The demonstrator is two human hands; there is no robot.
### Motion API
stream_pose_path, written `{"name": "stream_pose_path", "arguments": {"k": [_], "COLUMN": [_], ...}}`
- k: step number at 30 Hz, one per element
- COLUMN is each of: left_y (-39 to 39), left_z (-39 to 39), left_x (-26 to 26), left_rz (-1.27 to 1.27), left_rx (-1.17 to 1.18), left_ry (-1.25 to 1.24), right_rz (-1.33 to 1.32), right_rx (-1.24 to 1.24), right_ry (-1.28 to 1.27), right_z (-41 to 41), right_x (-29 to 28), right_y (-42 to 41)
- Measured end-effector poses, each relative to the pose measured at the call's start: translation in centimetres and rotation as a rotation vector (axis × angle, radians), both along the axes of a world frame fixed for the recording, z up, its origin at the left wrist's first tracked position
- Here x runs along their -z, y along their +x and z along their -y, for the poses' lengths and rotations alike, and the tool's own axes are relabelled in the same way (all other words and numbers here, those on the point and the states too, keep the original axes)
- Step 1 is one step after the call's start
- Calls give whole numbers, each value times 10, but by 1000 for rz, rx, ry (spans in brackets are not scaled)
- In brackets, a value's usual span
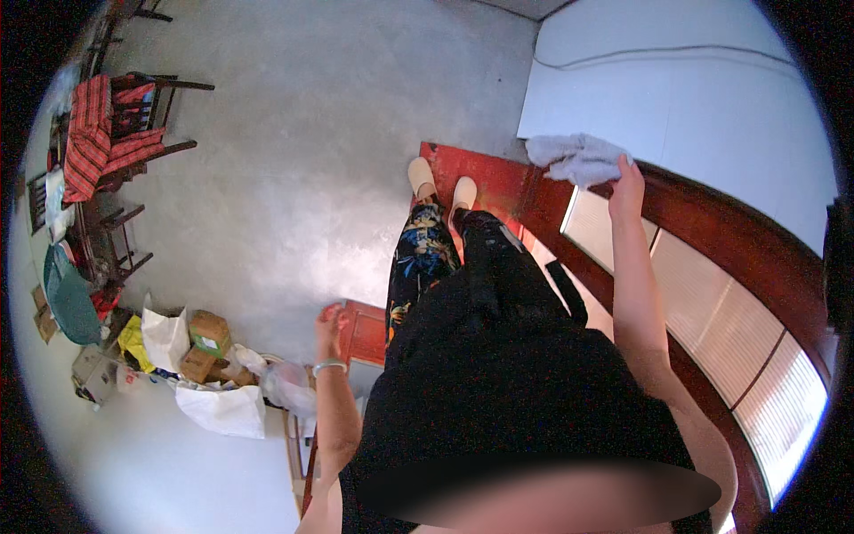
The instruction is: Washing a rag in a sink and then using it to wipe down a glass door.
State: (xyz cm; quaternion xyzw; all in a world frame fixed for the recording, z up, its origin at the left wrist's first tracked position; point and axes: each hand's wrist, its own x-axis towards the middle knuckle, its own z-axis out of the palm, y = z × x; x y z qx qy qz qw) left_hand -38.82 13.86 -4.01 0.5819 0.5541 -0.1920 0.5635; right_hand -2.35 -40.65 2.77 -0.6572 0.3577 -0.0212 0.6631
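Note:
My right hand [627, 187] is raised and grips a crumpled pale grey cloth [579, 159] by one end. The cloth lies against or just in front of the top edge of a dark reddish-brown wooden frame [727, 227], beside a white wall; contact is not clear. Ribbed translucent panes [710, 300] fill this frame. On the other side of my body, my left hand [330, 328] hangs with loosely bent fingers, and nothing shows in it. A pale bangle [329, 366] circles that wrist.
Under my cream clogs [420, 175] is a worn red surface [480, 167]. Another red panel [365, 332] lies near my left hand. Cardboard boxes [208, 332] and white bags [223, 408] line the left wall. Wooden chairs [143, 113] stand farther off. A cable [667, 50] crosses the white wall.

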Motion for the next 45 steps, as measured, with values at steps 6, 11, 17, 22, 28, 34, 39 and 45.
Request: {"name": "stream_pose_path", "arguments": {"k": [6, 11, 17, 22, 28, 34, 39, 45], "left_y": [76, 97, 44, -14, -11, 26, 31, 18], "left_z": [-34, -58, -64, -48, -47, -63, -54, -52], "left_x": [0, -2, 0, -3, -1, 2, 0, 4], "left_rz": [143, 109, 61, -157, -224, -68, -63, -212], "left_rx": [-8, 78, -31, -98, -103, -68, -18, 17], "left_ry": [-13, 55, 9, 13, -22, -19, -14, 3], "right_rz": [13, 6, -10, 31, 15, 12, -26, -3], "right_rx": [26, 26, 86, 9, -7, 0, 24, 26], "right_ry": [-4, -14, -112, -128, -95, 13, -19, 23], "right_z": [-7, -19, -27, -41, -59, -65, -59, -66], "right_x": [-15, -20, -6, -11, -22, -30, -23, -25], "right_y": [-5, 3, 36, 56, 53, 45, 55, 76]}}
